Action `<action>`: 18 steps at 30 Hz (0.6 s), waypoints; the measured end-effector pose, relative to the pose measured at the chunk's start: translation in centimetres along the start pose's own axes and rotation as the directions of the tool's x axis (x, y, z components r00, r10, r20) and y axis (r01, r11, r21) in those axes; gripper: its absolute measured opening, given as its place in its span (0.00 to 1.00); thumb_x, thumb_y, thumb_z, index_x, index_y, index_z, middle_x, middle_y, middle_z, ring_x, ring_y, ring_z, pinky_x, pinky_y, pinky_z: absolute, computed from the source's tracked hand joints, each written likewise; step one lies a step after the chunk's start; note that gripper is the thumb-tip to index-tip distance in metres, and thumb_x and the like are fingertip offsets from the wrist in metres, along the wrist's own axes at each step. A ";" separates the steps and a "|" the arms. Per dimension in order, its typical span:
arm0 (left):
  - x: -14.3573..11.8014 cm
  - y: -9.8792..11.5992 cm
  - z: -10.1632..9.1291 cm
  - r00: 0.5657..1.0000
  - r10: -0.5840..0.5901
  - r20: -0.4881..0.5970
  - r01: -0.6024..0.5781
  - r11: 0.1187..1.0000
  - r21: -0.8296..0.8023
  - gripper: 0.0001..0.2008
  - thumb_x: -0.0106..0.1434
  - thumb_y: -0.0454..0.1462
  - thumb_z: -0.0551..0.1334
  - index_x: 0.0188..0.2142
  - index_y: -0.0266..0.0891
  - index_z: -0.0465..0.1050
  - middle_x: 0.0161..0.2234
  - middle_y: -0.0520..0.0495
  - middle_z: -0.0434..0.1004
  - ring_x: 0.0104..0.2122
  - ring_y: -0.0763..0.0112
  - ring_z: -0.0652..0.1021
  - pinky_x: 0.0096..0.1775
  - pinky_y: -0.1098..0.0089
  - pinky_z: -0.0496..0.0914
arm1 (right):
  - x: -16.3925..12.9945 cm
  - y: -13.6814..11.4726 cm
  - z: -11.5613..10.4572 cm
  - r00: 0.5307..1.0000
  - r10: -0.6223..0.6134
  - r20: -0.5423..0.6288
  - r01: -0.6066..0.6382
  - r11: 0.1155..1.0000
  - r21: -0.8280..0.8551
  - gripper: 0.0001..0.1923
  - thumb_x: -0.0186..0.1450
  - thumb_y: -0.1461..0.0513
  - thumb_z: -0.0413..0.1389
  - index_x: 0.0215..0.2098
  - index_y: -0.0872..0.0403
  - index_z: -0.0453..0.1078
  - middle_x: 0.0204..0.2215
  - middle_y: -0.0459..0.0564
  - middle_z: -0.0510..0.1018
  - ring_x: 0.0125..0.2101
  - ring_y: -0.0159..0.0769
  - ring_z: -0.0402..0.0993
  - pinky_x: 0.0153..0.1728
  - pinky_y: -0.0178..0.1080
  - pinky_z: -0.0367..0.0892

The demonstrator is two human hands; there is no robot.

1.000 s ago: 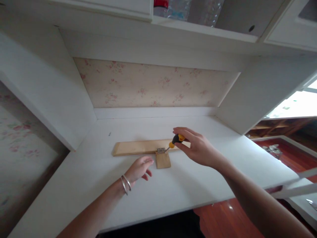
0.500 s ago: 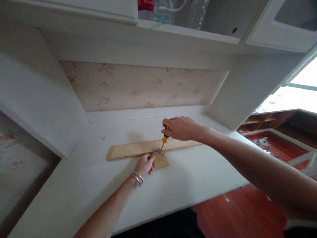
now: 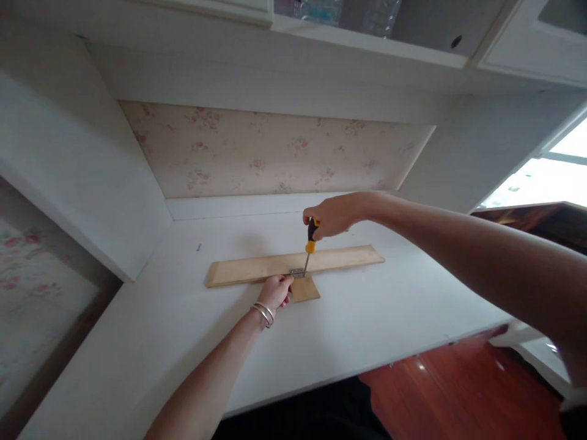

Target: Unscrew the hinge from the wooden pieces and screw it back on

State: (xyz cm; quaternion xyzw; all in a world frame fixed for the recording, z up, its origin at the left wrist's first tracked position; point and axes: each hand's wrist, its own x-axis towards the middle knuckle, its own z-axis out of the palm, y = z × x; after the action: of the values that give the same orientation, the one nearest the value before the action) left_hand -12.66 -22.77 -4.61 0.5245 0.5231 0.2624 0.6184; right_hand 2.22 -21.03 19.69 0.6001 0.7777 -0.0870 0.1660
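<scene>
My right hand (image 3: pixel 334 215) grips the handle of a yellow and black screwdriver (image 3: pixel 310 245), which points down with its tip at the right end of a small metal hinge (image 3: pixel 297 271). The hinge lies where a long wooden board (image 3: pixel 257 267) meets a small square piece of wood (image 3: pixel 306 289). Pinched at the left edge of the small piece, beside the hinge, is my left hand (image 3: pixel 277 291), with bangles on the wrist. Its fingertips partly hide that edge. Any screw under the screwdriver tip is too small to make out.
The boards lie on a white countertop (image 3: pixel 348 330). A small dark object (image 3: pixel 199 247) sits at its back left. An overhead cabinet (image 3: pixel 367 43) holds clear plastic bottles (image 3: pixel 380 17). White side panels stand left and right, and a red floor (image 3: pixel 435 385) lies beyond the front edge.
The view has shifted, so the boards sit slightly higher and farther right. My right hand has risen and turned on the screwdriver handle, and the board's right end now shows. My left hand keeps its place.
</scene>
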 end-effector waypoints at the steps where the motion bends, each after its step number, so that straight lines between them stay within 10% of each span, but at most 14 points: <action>1: 0.1 0.0 0.0 1.000 0.002 -0.003 -0.002 1.000 0.007 0.13 0.58 0.43 0.56 0.25 0.35 0.64 0.18 0.55 0.62 0.13 0.81 0.64 0.13 0.78 0.50 | 0.1 -0.1 -0.3 0.999 0.017 0.044 -0.018 1.000 0.017 0.24 0.58 0.48 0.52 0.47 0.54 0.69 0.24 0.49 0.76 0.18 0.33 0.68 0.25 0.38 0.60; 18: 0.1 -0.5 0.4 0.994 0.079 -0.080 -0.069 0.991 0.117 0.14 0.59 0.43 0.54 0.23 0.36 0.65 0.15 0.53 0.64 0.13 0.77 0.66 0.14 0.77 0.55 | 0.6 0.4 -0.9 0.996 -0.051 0.072 0.055 0.997 -0.060 0.22 0.61 0.49 0.49 0.46 0.54 0.66 0.26 0.50 0.76 0.23 0.33 0.69 0.26 0.37 0.57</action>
State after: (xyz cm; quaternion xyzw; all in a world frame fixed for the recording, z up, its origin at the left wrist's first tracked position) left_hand -12.41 -22.99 -5.13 0.5664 0.5432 0.2768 0.5546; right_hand 2.38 -20.04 20.28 0.5704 0.7892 -0.0887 0.2095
